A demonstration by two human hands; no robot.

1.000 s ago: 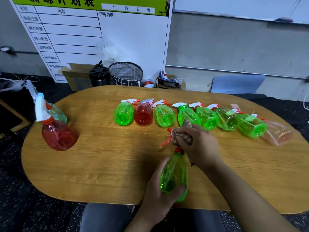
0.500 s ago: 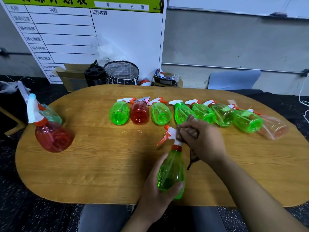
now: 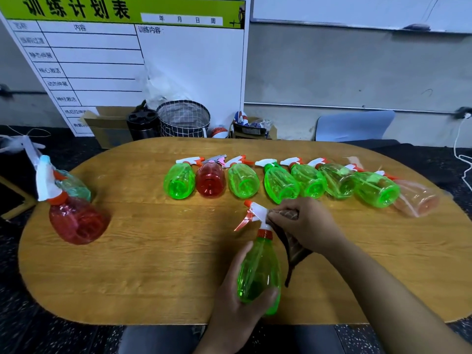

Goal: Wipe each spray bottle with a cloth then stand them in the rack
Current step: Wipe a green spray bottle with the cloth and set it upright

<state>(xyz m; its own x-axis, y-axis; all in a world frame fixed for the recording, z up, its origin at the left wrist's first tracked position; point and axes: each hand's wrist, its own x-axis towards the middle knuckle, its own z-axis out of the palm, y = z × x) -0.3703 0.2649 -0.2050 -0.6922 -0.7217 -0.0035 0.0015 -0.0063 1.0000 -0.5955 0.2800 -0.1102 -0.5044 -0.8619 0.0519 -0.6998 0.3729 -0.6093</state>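
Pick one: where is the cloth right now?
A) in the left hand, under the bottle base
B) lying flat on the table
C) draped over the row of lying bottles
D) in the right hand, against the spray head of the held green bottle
D: the right hand grips the brown cloth at the white spray head of the green bottle, which the left hand holds by its body.

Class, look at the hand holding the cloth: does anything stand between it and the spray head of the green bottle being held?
Nothing visible does. The right hand presses the cloth against the back of the white spray head, while the left hand grips the green bottle.
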